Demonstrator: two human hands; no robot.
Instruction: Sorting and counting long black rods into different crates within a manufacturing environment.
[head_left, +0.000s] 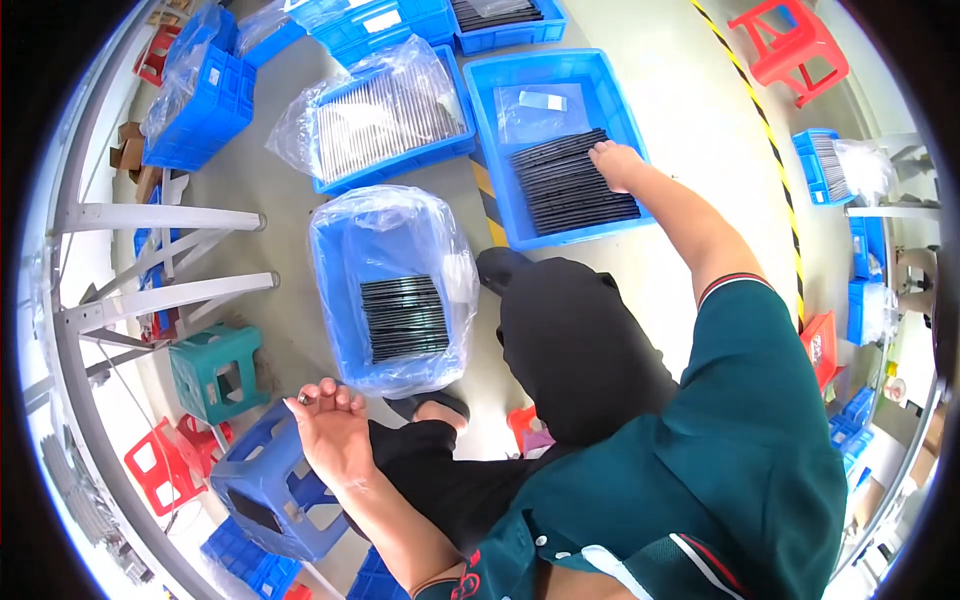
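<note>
My right hand (617, 165) reaches into a blue bin (625, 120) ahead of me on the right. Its fingers are closed at the upper right end of a stack of long black strips (565, 185); the fingertips are partly hidden. Palm up and with half-curled fingers apart, my left hand (335, 435) holds nothing, over the floor at the left. Near it stands a second blue bin (335, 330), lined with clear plastic film, with a smaller pile of glossy black strips (405, 318) inside. A clear bag with a pale label (542, 100) lies in the right bin.
A third blue bin (325, 185) holds grey strips (385, 120) under clear film. More blue bins (205, 110) are stacked at the far left. A metal frame (170, 218), a green stool (215, 370) and a blue stool (275, 480) stand left. A red stool (790, 50) stands far right.
</note>
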